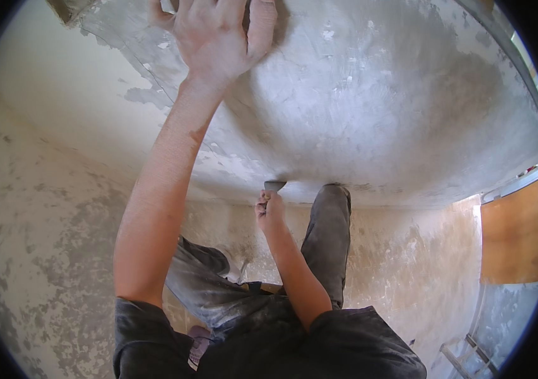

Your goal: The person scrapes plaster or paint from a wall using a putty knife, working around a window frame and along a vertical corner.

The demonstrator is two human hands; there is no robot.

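Note:
My left hand is raised at the top of the view, fingers spread, against the grey patchy plaster wall; its fingertips are cut off by the frame's edge. My right hand is low at the middle, closed around the handle of a putty knife. The knife's flat blade points up toward the lower part of the wall and seems to touch it. A long crack and flaking pale paint lie left of my left wrist.
My dusty trouser knee is close to the wall, right of the knife. The floor is stained with dust. At the right stand an orange-brown wooden panel and, lower down, part of a ladder. A shoe shows below.

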